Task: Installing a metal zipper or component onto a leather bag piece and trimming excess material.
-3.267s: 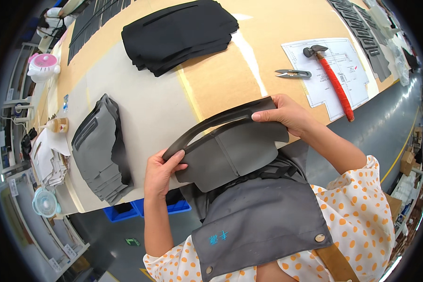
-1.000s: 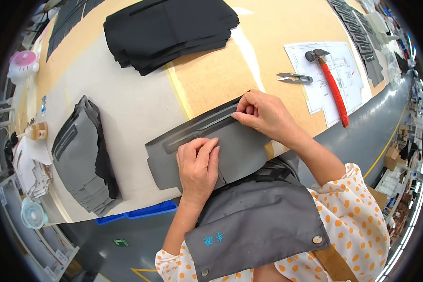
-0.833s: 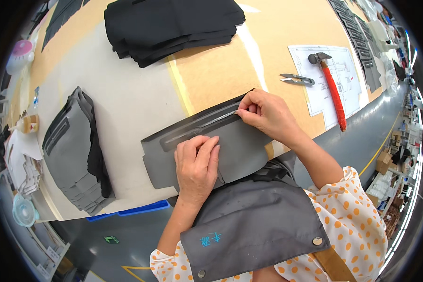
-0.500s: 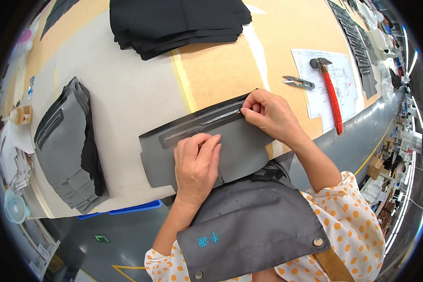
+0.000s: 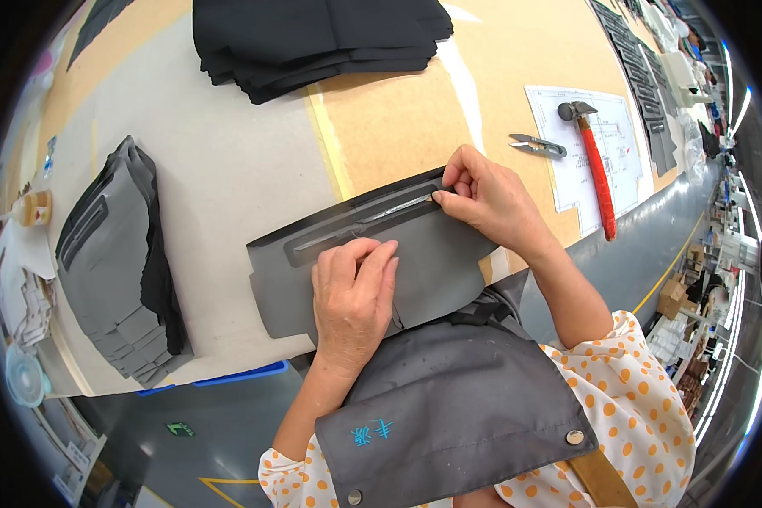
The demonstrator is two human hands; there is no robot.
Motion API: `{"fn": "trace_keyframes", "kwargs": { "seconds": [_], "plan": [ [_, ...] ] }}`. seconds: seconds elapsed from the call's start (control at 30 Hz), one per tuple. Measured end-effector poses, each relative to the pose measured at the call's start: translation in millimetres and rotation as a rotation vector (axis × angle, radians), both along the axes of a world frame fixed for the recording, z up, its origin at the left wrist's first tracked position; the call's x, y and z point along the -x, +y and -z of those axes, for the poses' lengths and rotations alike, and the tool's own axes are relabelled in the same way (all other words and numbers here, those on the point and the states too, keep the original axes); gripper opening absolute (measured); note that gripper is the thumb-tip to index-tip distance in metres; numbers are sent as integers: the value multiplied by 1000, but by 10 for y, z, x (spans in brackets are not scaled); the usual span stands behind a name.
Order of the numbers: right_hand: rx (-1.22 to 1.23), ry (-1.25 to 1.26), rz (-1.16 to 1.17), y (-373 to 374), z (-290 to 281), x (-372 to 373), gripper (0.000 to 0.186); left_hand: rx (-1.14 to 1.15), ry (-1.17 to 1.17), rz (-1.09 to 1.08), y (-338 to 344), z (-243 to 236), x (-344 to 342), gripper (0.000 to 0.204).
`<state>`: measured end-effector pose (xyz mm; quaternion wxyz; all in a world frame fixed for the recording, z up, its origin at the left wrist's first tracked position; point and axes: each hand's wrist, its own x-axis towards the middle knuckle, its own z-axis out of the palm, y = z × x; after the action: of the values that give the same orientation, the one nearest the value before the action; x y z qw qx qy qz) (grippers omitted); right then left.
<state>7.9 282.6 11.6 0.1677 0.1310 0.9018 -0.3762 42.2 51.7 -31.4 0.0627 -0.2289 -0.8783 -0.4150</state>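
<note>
A grey fabric panel (image 5: pixel 271 288) lies in front of me on the table, with a long dark-bordered slot along its far side. Inside the slot runs a thin shiny strip (image 5: pixel 398 204). My right hand (image 5: pixel 493 203) pinches at the strip's right end, thumb and fingertips together. Resting on the panel below the slot, my left hand (image 5: pixel 351 292) has its fingers bent and drawn together; whatever they may hold is hidden.
A stack of black pieces (image 5: pixel 322 38) lies at the far side, and a pile of grey panels (image 5: pixel 110 262) at left. Thread snips (image 5: pixel 537 146) and a red-handled hammer (image 5: pixel 597 178) lie at right, the hammer on a printed paper sheet (image 5: pixel 559 182). A jar (image 5: pixel 34 208) stands far left.
My right thumb and fingers have shifted slightly at the strip's end, and more of the shiny strip shows. My left hand stays nearly where it was.
</note>
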Motion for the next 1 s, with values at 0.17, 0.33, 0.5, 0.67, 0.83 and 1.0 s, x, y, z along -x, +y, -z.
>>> {"fn": "trace_keyframes", "kwargs": {
  "seconds": [0.17, 0.33, 0.5, 0.67, 0.83, 1.0],
  "plan": [
    [115, -15, -18, 134, 57, 68, 25, 5, 29, 8, -13, 16, -2, 27],
    [319, -46, 41, 205, 69, 80, 20, 11, 9, -4, -22, -16, -11, 25],
    [340, 93, -50, -151, -184, 43, 15, 18, 24, 7, -98, -114, -119, 27],
    [326, 442, -421, -521, 62, -78, 13, 18, -58, -190, -420, -229, -60, 21],
    [273, 556, -502, -611, 385, -150, 14, -18, -302, -363, -559, -325, 177, 20],
    [216, 732, -541, -660, 457, -186, 16, 76, -361, -377, -534, -331, 265, 20]
  ]
}}
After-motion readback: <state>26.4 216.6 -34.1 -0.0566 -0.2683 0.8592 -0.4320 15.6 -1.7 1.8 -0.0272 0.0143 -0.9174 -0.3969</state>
